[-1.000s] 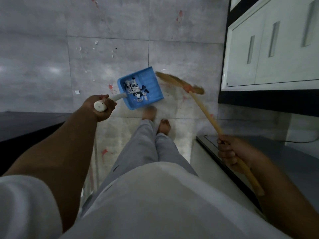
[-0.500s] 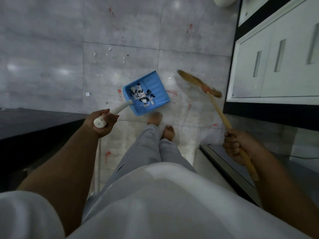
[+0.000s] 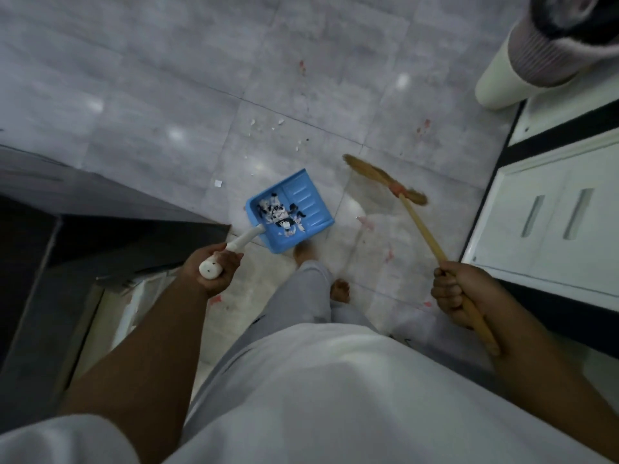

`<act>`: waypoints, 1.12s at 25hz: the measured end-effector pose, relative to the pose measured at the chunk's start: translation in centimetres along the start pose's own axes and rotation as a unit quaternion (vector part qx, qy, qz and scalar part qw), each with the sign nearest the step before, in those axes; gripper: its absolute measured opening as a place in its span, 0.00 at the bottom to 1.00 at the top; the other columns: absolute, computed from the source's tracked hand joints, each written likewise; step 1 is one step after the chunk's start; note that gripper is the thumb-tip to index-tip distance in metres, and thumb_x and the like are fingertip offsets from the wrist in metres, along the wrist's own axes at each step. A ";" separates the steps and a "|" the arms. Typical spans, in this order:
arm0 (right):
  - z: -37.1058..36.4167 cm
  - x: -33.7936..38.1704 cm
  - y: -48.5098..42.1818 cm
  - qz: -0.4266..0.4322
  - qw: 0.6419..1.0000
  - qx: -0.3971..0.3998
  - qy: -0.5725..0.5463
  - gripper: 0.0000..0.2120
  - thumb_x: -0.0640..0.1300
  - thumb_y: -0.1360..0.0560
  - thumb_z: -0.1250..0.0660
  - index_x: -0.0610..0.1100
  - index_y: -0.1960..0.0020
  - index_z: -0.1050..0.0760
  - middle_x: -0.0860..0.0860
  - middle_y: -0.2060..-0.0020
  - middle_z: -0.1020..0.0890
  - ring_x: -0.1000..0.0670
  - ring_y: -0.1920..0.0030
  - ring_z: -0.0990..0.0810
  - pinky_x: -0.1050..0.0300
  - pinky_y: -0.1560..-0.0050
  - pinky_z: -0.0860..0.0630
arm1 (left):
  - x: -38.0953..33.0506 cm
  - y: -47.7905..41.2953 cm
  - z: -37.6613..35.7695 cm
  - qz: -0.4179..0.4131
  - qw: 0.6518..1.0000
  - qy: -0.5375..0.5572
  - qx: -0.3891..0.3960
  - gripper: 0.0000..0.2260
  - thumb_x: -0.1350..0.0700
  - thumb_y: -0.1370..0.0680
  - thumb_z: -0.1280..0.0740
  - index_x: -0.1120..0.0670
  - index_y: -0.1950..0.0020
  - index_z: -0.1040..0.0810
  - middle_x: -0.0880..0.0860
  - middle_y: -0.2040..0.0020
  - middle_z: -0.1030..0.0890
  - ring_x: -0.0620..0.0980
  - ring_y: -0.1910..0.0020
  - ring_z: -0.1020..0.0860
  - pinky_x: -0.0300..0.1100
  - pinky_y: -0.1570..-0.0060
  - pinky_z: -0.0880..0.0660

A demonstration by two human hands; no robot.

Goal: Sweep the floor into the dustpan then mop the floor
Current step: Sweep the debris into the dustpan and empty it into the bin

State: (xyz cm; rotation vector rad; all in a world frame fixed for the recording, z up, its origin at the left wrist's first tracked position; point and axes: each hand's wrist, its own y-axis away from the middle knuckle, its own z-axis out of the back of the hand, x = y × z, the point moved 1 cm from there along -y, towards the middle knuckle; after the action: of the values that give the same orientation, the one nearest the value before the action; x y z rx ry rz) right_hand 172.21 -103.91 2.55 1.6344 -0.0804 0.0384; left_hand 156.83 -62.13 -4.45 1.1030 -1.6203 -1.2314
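Dustpan (image 3: 303, 192), blue plastic with a white handle, lies at twelve o'clock just ahead of the bare feet (image 3: 340, 289); whether its lip touches the floor (image 3: 167, 78) cannot be told. Left hand (image 3: 214, 266) is clenched round the handle's end, probably to keep the pan tipped back so the load stays in. Load (image 3: 278, 212): torn white and black bits, heaped toward the handle end, with the ribbed front bare. Broom (image 3: 420, 222), a wooden stick with a straw head, slants toward one o'clock, its head just right of the pan. Right hand (image 3: 459, 293) grasps the stick low with fingers wrapped round it, a short grip that suits one-handed strokes. Scraps (image 3: 268, 125), small and white, are scattered at twelve o'clock beyond the pan and not yet gathered; a single paper bit (image 3: 218, 183) lies at eleven o'clock of the pan. Red stains (image 3: 425, 123) dot the grey tiles and look like work for mopping, not sweeping. Cabinet (image 3: 552, 212), white with recessed pulls, stands at three o'clock. Bin (image 3: 536, 61), a pale cylinder, stands at one o'clock, far corner. By judgement the sweeping is partly done: the next stroke needs the pan set down near the scraps and the broom drawn toward it.
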 end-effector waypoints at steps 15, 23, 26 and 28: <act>-19.3 16.3 -9.3 -0.092 0.989 0.094 -0.064 0.20 0.45 0.18 0.48 0.47 0.69 0.40 0.54 0.83 0.36 0.58 0.84 0.37 0.71 0.84 0.41 | -3.9 1.5 1.0 0.022 0.980 0.196 0.031 0.21 0.67 0.37 0.23 0.68 0.50 0.27 0.50 0.74 0.30 0.42 0.81 0.30 0.27 0.81 0.32; -24.7 17.3 -9.5 -0.154 0.978 0.133 0.053 0.20 0.48 0.18 0.46 0.45 0.68 0.38 0.55 0.82 0.37 0.58 0.84 0.39 0.70 0.86 0.45 | 1.5 0.3 2.6 0.025 0.948 0.316 0.027 0.15 0.53 0.21 0.39 0.65 0.45 0.28 0.48 0.73 0.30 0.42 0.81 0.30 0.26 0.82 0.33; -25.7 19.9 -8.5 -0.151 0.973 0.149 0.091 0.21 0.49 0.18 0.47 0.45 0.68 0.37 0.55 0.81 0.37 0.58 0.84 0.38 0.69 0.86 0.43 | 3.5 0.6 2.7 0.028 0.937 0.345 0.044 0.16 0.60 0.31 0.31 0.65 0.47 0.27 0.48 0.74 0.30 0.42 0.81 0.30 0.27 0.82 0.34; -27.4 21.6 -8.9 -0.135 0.972 0.148 0.121 0.21 0.48 0.18 0.46 0.45 0.69 0.37 0.55 0.81 0.37 0.58 0.84 0.38 0.69 0.86 0.43 | 4.9 0.8 3.2 0.025 0.927 0.368 0.067 0.21 0.66 0.39 0.25 0.66 0.48 0.26 0.49 0.73 0.29 0.42 0.81 0.30 0.27 0.82 0.33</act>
State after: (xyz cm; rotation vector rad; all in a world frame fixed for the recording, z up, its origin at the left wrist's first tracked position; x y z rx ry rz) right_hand 195.12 -76.62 -2.89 1.9128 0.3492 0.0425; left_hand 152.28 -65.76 -3.83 1.3838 -1.1401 -0.5536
